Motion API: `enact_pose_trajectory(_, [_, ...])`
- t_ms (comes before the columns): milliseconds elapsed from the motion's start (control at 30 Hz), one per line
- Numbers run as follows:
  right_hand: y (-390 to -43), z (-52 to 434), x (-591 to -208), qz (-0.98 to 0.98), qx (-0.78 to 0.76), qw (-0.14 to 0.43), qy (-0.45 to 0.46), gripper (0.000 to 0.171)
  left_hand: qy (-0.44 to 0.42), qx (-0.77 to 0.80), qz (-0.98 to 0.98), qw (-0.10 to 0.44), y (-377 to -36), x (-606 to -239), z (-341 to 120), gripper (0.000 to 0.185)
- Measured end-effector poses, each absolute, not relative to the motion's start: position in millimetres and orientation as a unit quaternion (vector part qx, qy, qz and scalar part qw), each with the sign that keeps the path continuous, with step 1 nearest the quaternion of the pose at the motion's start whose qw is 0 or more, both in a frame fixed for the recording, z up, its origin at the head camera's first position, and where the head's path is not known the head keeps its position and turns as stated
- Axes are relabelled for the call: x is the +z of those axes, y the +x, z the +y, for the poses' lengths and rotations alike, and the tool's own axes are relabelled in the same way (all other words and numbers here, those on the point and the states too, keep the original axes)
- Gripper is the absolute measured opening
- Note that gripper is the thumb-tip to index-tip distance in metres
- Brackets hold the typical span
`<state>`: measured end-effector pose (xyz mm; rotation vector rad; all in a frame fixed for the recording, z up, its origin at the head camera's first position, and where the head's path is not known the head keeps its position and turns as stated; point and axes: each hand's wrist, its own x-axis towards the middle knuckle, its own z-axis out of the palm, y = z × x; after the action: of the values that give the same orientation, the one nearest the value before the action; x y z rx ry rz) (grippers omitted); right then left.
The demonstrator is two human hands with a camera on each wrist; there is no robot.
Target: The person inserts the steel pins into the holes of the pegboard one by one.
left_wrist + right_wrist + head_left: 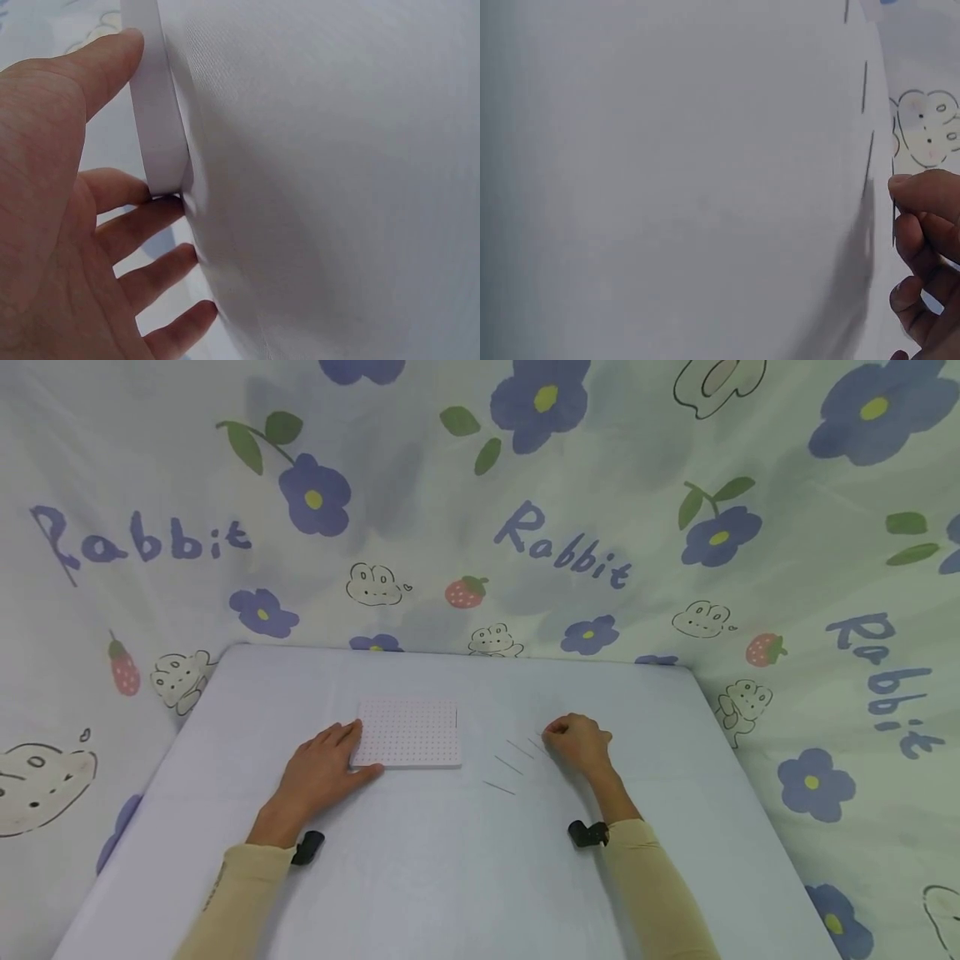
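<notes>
Two cream sleeves (247, 893) come in from the near edge of the white table (450, 877), each with a small black camera clip at the wrist. On the left, the left hand (318, 772) lies flat on the cloth, fingers straight and slightly spread, its fingertips against the near-left corner of a white pegboard (408, 732) dotted with rows of small holes. The left wrist view shows the thumb (105, 64) set on the board's thin edge (157, 112) and the other fingers lying along the table beside it.

On the right, the right hand (577, 743) is curled, knuckles up, at the far right end of a loose row of thin metal pins (510, 766) that lie on the cloth between the board and that hand. In the right wrist view its thumb and forefinger (922, 195) are pressed together on one pin (893, 217); whether the pin is lifted clear of the table is hard to tell. Two more pins (868, 161) lie just left of it.

Behind the table hangs a cloth (570, 527) printed with purple flowers, strawberries and rabbits.
</notes>
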<state>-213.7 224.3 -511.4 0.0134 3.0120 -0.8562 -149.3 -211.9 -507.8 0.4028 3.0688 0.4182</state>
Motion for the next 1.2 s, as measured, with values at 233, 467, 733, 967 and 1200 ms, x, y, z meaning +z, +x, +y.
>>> enact_pose_trajectory(233, [-220,217,-498,0.96,-0.281,-0.007,-0.012,0.015,0.128,0.132,0.983,0.008,-149,-508,-212,0.091])
enact_pose_trajectory(467, [-226,202,-483,0.951,-0.307,-0.019,-0.029,0.016,0.127,0.133,0.983,0.008,-150,-509,-212,0.091])
enact_pose_trajectory(733, [-231,177,-470,0.947,-0.315,-0.023,-0.06,0.016,0.129,0.134,0.983,0.006,-149,-510,-212,0.091])
enact_pose_trajectory(967, [-229,154,-461,0.937,-0.337,-0.025,-0.094,0.014,0.13,0.137,0.982,0.008,-148,-507,-211,0.09])
enact_pose_trajectory(1200, [-228,137,-456,0.926,-0.355,-0.022,-0.123,0.011,0.128,0.137,0.982,0.006,-148,-507,-211,0.091])
